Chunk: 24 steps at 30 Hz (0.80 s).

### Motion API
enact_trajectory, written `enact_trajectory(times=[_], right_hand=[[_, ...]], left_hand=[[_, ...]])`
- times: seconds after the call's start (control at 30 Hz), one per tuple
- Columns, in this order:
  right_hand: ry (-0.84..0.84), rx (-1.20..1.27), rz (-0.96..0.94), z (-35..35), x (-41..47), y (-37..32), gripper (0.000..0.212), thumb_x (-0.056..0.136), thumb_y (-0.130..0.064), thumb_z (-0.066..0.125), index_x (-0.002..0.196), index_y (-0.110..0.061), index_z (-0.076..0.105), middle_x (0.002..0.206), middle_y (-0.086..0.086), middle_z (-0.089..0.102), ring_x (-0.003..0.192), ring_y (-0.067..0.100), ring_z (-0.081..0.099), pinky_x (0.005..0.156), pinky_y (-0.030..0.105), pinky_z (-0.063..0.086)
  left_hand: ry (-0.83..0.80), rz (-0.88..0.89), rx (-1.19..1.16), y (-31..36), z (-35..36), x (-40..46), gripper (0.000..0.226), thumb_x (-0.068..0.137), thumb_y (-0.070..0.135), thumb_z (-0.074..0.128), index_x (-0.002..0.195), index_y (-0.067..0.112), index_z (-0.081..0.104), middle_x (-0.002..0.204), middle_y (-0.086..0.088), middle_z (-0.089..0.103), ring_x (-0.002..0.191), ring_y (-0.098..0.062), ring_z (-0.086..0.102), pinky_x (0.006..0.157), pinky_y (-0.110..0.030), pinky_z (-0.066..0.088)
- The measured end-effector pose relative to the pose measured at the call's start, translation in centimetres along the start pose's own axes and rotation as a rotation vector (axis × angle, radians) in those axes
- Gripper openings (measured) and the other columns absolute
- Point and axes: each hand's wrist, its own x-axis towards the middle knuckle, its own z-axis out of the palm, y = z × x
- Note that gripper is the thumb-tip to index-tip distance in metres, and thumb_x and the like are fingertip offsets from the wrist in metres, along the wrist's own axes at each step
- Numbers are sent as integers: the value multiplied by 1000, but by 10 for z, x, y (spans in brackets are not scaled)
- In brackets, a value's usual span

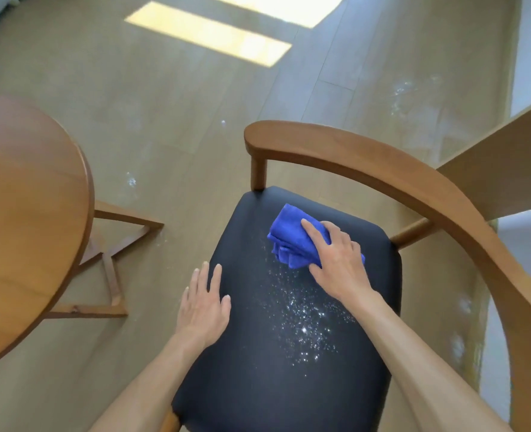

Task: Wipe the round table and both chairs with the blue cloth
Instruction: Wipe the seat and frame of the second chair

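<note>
Crumbs (304,319), or some fine white powder too small to tell apart, lie scattered across the middle of the dark seat (251,369) of a wooden chair (413,179). The right hand (339,263) presses flat on a folded blue cloth (289,235) at the far part of the seat, fingers spread over it; the cloth's near end is hidden under the palm, so how far it reaches cannot be seen. The left hand (203,310) lies open with straight fingers at the seat's left edge, holding nothing; whether it rests on the seat or hangs just above it is unclear. The chair's curved back rail runs off the right edge of the view, and its near legs are cut off at the bottom. Only part of the round table (24,213) shows at the left, with its base (114,260) on the floor (164,104) below. Pale smudges mark the floor near the chair.
</note>
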Motion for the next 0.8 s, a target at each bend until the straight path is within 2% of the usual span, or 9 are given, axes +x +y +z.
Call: enact_trajectory(times=[0.1, 0.27, 0.37, 0.43, 0.53, 0.6, 0.8], right_hand=[[-83, -125, -109, 20, 18, -5, 76, 90, -42, 53, 153, -36, 11, 157, 7, 12, 135, 30, 25, 108, 41, 23], [-28, -131, -192, 32, 32, -1, 74, 85, -56, 55, 150, -38, 25, 159, 9, 13, 143, 33, 17, 113, 49, 16], [-40, -158, -226, 32, 41, 0, 75, 80, -60, 59, 148, -39, 32, 157, 11, 21, 138, 35, 28, 106, 50, 27], [-49, -180, -219, 36, 43, -2, 75, 78, -62, 61, 146, -38, 37, 153, 12, 31, 124, 37, 41, 92, 47, 37], [48, -140, -193, 46, 41, -7, 69, 72, -54, 74, 134, -32, 55, 134, 15, 52, 96, 39, 54, 70, 43, 45], [124, -128, -185, 54, 37, -10, 63, 68, -44, 80, 126, -28, 63, 123, 16, 59, 83, 37, 56, 61, 40, 46], [275, -18, -197, 81, -15, -31, 58, 59, -16, 71, 117, -22, 67, 112, 18, 62, 68, 31, 49, 55, 36, 43]], left_hand=[[30, 45, 10, -6, 12, 13, 64, 100, 36, 29, 153, 24, -6, 161, 0, -14, 148, -20, -5, 118, -35, 13], [76, 103, -15, -10, 24, 21, 65, 100, 35, 31, 153, 24, -6, 160, 1, -13, 148, -19, -2, 117, -31, 13], [87, 117, -25, -13, 29, 22, 65, 100, 34, 32, 153, 24, -3, 161, 1, -11, 148, -18, -1, 116, -30, 13], [100, 128, -35, -15, 32, 22, 65, 100, 33, 34, 153, 24, -1, 161, 1, -10, 148, -18, 0, 116, -30, 14], [113, 140, -51, -16, 33, 23, 64, 99, 32, 35, 153, 23, 3, 161, 1, -7, 148, -18, 1, 115, -30, 17], [119, 149, -62, -17, 33, 23, 63, 99, 29, 38, 154, 23, 6, 161, 1, -3, 148, -18, 4, 115, -31, 20], [130, 154, -88, -15, 34, 22, 61, 98, 21, 40, 153, 22, 14, 161, 1, 3, 148, -19, 7, 112, -35, 28]])
